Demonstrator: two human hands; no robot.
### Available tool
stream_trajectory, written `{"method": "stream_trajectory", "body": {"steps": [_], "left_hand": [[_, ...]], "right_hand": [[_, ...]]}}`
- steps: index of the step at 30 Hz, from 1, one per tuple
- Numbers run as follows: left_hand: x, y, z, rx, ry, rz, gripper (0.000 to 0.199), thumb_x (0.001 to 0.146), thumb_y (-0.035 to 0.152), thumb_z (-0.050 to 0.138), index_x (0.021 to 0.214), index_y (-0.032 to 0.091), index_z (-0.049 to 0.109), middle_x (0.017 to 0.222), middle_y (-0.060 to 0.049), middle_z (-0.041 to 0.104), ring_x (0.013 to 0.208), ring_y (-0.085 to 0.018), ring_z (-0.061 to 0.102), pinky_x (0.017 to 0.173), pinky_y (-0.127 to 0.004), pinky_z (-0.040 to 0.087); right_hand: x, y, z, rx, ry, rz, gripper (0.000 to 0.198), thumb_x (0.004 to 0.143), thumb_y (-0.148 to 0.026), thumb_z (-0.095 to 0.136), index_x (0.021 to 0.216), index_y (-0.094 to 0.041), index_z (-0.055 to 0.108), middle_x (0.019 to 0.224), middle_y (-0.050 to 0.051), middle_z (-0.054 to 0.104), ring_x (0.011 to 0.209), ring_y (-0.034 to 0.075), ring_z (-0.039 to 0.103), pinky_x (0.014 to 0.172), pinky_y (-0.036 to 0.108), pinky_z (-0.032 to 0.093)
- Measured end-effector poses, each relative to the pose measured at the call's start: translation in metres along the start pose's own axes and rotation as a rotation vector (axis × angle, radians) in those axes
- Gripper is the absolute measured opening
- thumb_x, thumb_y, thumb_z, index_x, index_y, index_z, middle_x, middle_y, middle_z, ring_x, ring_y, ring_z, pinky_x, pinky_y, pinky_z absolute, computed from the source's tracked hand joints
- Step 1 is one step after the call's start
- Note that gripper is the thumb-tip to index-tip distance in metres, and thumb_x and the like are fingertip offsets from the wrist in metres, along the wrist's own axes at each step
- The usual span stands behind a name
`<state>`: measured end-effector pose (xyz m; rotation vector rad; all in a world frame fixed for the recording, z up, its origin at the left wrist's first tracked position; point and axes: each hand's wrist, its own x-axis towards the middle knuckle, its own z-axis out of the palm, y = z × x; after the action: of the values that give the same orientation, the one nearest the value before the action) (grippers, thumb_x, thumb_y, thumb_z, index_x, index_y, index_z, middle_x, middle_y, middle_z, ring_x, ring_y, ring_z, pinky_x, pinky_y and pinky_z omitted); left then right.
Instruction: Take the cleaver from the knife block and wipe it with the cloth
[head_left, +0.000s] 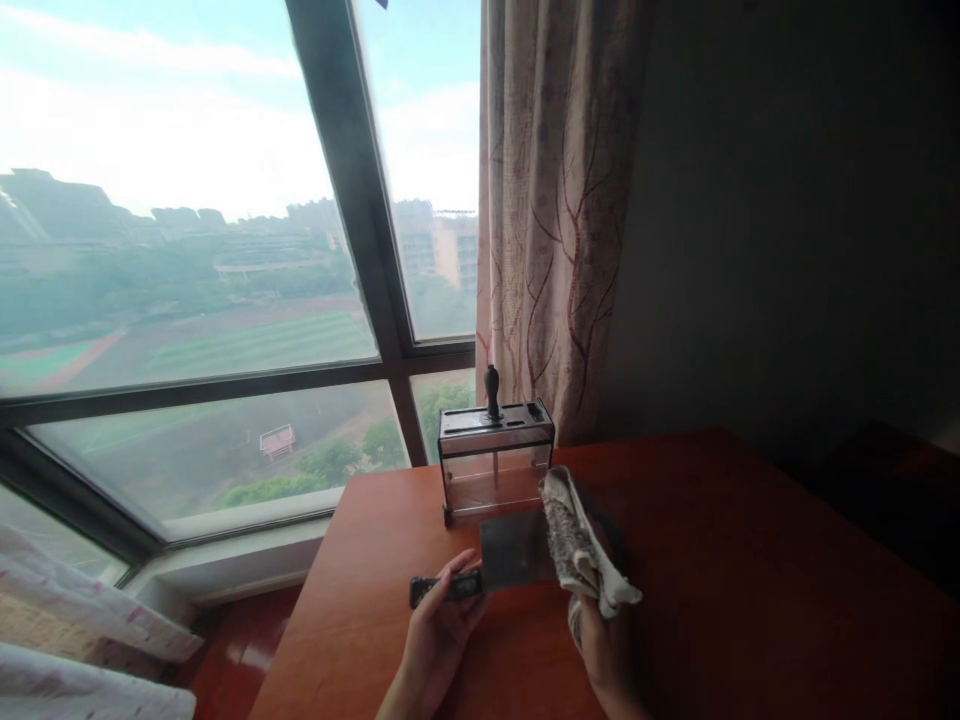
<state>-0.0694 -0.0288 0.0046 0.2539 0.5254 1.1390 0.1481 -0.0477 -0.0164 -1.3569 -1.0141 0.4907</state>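
Head view: left hand [442, 612] on cleaver [511, 552], right hand [602, 640] on cloth [576, 548].

Left hand wraps the dark handle [420, 592], thumb over it; right hand grips the bunched cloth, which covers the blade's right end. Cleaver sits above the red-brown table [352, 610], just in front of a clear-sided block [457, 424] with one upright black-handled tool [492, 392]. Beyond: window [210, 385] at left, patterned curtain [562, 200] behind the block.

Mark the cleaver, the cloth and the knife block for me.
Cleaver [513, 551], head view: on the blade.
Cloth [573, 540], head view: on the bunched middle.
Knife block [471, 476], head view: on the clear front panel.
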Motion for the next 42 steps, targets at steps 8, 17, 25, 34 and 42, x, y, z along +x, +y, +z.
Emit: {"method": "stream_trajectory", "body": {"steps": [8, 17, 25, 34, 42], "left_hand": [[0.004, -0.001, 0.007, -0.006, 0.015, 0.008, 0.026, 0.085, 0.022, 0.057, 0.107, 0.015, 0.069, 0.110, -0.013, 0.071, 0.104, -0.025, 0.065, 0.098, -0.038, 0.044], [-0.009, -0.007, 0.011, 0.032, 0.274, -0.045, 0.039, 0.078, 0.021, 0.064, 0.116, 0.013, 0.064, 0.093, -0.011, 0.076, 0.090, -0.030, 0.070, 0.087, -0.042, 0.051], [-0.008, -0.001, 0.014, -0.009, 0.018, 0.018, 0.031, 0.083, 0.019, 0.057, 0.112, 0.019, 0.067, 0.105, -0.009, 0.073, 0.101, -0.028, 0.066, 0.095, -0.042, 0.045], [-0.006, -0.003, 0.015, 0.004, -0.120, -0.013, 0.032, 0.089, 0.024, 0.049, 0.115, 0.017, 0.067, 0.114, -0.013, 0.069, 0.112, -0.028, 0.060, 0.103, -0.041, 0.037], [-0.007, -0.011, 0.006, -0.015, 0.120, -0.102, 0.027, 0.083, 0.028, 0.060, 0.103, 0.014, 0.072, 0.099, -0.011, 0.075, 0.099, -0.030, 0.067, 0.095, -0.041, 0.046]], "right_hand": [[-0.025, -0.010, 0.004, -0.156, -0.157, -0.216, 0.049, 0.084, -0.036, 0.050, 0.130, -0.020, 0.051, 0.120, 0.011, 0.064, 0.119, 0.034, 0.052, 0.102, 0.055, 0.036], [-0.047, -0.052, 0.039, -0.587, -0.585, -0.653, 0.071, 0.080, -0.036, 0.050, 0.146, -0.021, 0.026, 0.151, 0.005, 0.030, 0.137, 0.033, 0.028, 0.109, 0.053, 0.023], [-0.015, -0.049, 0.021, -0.763, -0.496, -0.675, 0.069, 0.079, -0.025, 0.048, 0.145, -0.022, 0.027, 0.152, 0.002, 0.027, 0.139, 0.030, 0.025, 0.111, 0.050, 0.020], [-0.009, -0.041, 0.011, -0.813, -0.340, -0.580, 0.067, 0.081, -0.024, 0.043, 0.145, -0.018, 0.026, 0.150, 0.007, 0.034, 0.138, 0.032, 0.025, 0.109, 0.055, 0.024], [-0.049, -0.037, 0.042, -0.605, -0.448, -0.691, 0.065, 0.083, -0.035, 0.045, 0.144, -0.021, 0.030, 0.145, 0.007, 0.041, 0.133, 0.034, 0.036, 0.106, 0.054, 0.029]]}}
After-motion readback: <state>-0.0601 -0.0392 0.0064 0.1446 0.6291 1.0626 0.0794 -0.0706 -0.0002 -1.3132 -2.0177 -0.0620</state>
